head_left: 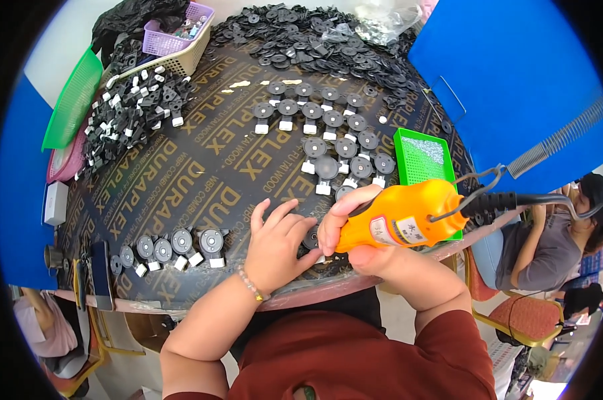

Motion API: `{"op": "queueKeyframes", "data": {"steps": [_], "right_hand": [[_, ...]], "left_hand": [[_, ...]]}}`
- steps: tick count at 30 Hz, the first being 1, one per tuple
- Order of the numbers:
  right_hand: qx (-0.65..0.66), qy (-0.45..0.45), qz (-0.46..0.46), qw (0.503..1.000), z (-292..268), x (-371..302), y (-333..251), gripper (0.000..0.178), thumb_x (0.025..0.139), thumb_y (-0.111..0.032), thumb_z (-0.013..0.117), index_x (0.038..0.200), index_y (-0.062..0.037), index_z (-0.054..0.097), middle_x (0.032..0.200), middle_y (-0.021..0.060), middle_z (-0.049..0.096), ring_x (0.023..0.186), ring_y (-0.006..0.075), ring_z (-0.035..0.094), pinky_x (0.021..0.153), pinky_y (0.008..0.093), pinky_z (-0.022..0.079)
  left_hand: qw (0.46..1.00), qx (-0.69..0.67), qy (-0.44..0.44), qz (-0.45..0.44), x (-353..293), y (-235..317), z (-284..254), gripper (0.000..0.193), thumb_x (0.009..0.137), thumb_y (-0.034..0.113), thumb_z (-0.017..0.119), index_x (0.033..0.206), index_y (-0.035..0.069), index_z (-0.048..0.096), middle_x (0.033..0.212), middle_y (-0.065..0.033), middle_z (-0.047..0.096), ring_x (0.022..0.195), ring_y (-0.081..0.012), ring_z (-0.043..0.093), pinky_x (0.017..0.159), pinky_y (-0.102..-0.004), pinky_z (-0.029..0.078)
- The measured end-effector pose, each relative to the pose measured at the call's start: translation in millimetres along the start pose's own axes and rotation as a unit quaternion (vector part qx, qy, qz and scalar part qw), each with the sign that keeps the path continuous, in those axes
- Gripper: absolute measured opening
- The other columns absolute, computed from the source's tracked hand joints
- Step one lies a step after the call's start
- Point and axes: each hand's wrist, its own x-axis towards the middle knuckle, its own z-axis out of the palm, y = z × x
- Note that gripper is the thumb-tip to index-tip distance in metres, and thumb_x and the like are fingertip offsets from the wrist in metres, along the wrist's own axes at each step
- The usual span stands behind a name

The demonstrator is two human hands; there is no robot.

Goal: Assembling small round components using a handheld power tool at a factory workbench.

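My right hand (345, 223) is wrapped round an orange electric screwdriver (408, 217), its tip pointing down-left near the table's front edge. The tip itself is hidden behind my fingers. Beside it, my left hand (278, 247) steadies a black round plastic part (311, 238) between thumb and index finger, the other fingers spread. Most of this part is covered by my hands. Beyond them stand several rows of black discs with white end blocks (313, 148). To the left, a short row of similar disc parts (182, 241) lies along the near edge.
A green tray (400, 153) of small metal pieces stands right of the rows. Loose black discs (295, 33) are heaped at the back; black-and-white parts (138, 107) lie far left beside baskets. The screwdriver's cable hangs from a spring (558, 137). People sit at both sides.
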Motion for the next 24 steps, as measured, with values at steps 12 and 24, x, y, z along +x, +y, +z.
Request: {"op": "queueKeyframes", "data": {"steps": [12,24], "right_hand": [[-0.122,0.002,-0.003,0.992,11,0,11,0.054,0.078,-0.039,0.078,0.101,-0.0048,0.044,0.07,0.0102,0.055,0.058,0.0194,0.055,0.053,0.0327,0.048],[-0.17,0.146,-0.053,0.973,-2,4,-28,0.104,0.069,-0.064,0.074,0.139,-0.0032,0.029,0.097,0.0166,0.062,0.091,0.0274,0.063,0.085,0.0396,0.05]], "left_hand": [[0.999,0.032,-0.011,0.017,-5,-2,-1,0.039,0.071,0.034,0.075,0.101,0.009,0.066,0.094,-0.0047,0.063,0.117,-0.0233,0.054,0.107,-0.052,0.027],[0.988,0.121,-0.057,-0.073,-56,7,-60,0.041,0.071,0.033,0.076,0.103,0.009,0.066,0.098,-0.0067,0.064,0.128,-0.0278,0.046,0.109,-0.0539,0.022]]}}
